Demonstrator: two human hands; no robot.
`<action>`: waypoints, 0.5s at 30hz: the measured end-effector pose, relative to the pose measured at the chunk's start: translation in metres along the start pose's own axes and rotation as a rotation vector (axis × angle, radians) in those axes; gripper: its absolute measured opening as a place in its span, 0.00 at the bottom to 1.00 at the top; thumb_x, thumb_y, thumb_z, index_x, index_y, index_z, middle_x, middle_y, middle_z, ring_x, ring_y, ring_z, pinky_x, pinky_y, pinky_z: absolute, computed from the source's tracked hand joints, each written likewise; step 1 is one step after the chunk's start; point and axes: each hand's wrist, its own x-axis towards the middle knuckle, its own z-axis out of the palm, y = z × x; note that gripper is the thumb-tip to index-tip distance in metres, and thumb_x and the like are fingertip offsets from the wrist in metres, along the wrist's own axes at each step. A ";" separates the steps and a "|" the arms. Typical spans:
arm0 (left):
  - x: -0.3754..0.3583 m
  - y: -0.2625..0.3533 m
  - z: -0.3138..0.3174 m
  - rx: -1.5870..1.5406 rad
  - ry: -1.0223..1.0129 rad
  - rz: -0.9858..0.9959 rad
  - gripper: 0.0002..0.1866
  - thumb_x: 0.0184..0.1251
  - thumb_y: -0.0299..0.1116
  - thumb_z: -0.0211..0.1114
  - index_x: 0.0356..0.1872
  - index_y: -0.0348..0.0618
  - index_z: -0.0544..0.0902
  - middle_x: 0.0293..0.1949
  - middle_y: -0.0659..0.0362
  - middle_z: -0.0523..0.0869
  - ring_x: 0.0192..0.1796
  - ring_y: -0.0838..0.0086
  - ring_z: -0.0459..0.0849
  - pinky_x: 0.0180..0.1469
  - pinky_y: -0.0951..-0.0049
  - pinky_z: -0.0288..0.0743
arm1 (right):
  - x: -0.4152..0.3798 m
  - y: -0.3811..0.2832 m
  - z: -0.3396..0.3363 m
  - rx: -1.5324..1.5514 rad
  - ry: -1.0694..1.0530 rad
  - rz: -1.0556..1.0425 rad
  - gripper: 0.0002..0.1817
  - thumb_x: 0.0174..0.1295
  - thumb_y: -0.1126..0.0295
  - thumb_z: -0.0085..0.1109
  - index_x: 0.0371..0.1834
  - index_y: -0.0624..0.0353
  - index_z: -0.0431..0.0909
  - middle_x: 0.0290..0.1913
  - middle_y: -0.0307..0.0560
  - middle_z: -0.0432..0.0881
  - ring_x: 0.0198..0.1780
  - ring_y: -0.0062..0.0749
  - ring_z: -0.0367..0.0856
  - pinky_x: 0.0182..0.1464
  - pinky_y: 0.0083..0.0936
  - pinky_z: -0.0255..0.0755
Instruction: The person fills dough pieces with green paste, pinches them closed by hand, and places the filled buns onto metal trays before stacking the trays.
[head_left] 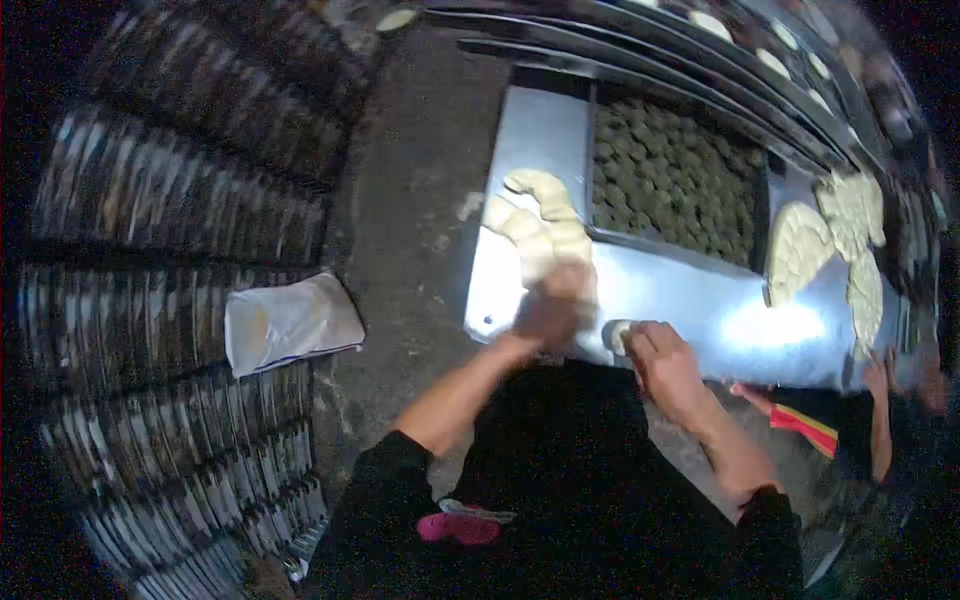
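My left hand (560, 308) is smeared by motion at the near edge of the metal table (660, 285). It is beside a pile of pale dough pieces (535, 222), and its fingers cannot be made out. Just to the right, my right hand (662, 362) is closed, with its fingers curled on a small piece of dough (619, 337) at the table edge. Part of that piece is hidden behind the fingers.
A dark tray of many round greenish-brown balls (675, 175) sits on the table. More dough (800, 250) lies at right, near a co-worker's hand (878, 378). Racks of stacked trays (180, 200) and a white sack (292, 325) are at left.
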 end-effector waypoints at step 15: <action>0.028 -0.085 -0.060 -0.120 -0.010 -0.741 0.18 0.57 0.35 0.65 0.43 0.36 0.71 0.42 0.47 0.82 0.44 0.50 0.81 0.47 0.60 0.74 | 0.029 0.019 0.085 -0.236 0.161 0.192 0.27 0.62 0.59 0.54 0.64 0.53 0.67 0.66 0.55 0.64 0.68 0.58 0.55 0.66 0.60 0.47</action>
